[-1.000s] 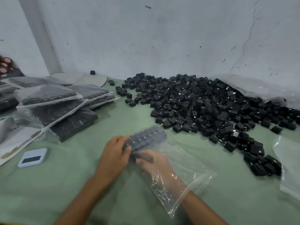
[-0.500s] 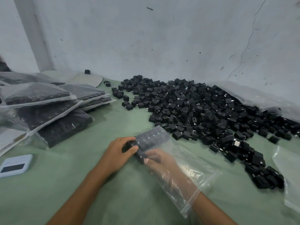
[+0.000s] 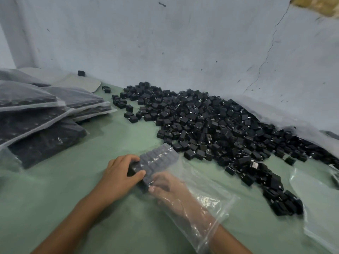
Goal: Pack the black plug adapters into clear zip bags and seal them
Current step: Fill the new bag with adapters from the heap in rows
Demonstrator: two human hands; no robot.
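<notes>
Nearest the camera, the person's right forearm reaches into a clear plastic zip bag (image 3: 200,204), whose open mouth lies around the forearm. Inside the bag, the right hand (image 3: 165,184) lies against the near end of a block of black plug adapters (image 3: 156,162) packed in rows; through the plastic its fingers look curled toward the block, though how firmly they hold it cannot be told. The left hand (image 3: 121,171), outside the bag, grips the block's exposed left end, fingers curled over the top and thumb pressed against the near side. The block's far part is already under the plastic. All rests on a pale green table covering (image 3: 55,198). To the left lie filled, hazy plastic bags of dark adapters (image 3: 36,116), overlapping one another. Farther right, a large loose heap of black cube-shaped adapters (image 3: 211,121) spreads back to the scuffed white wall (image 3: 183,43).
</notes>
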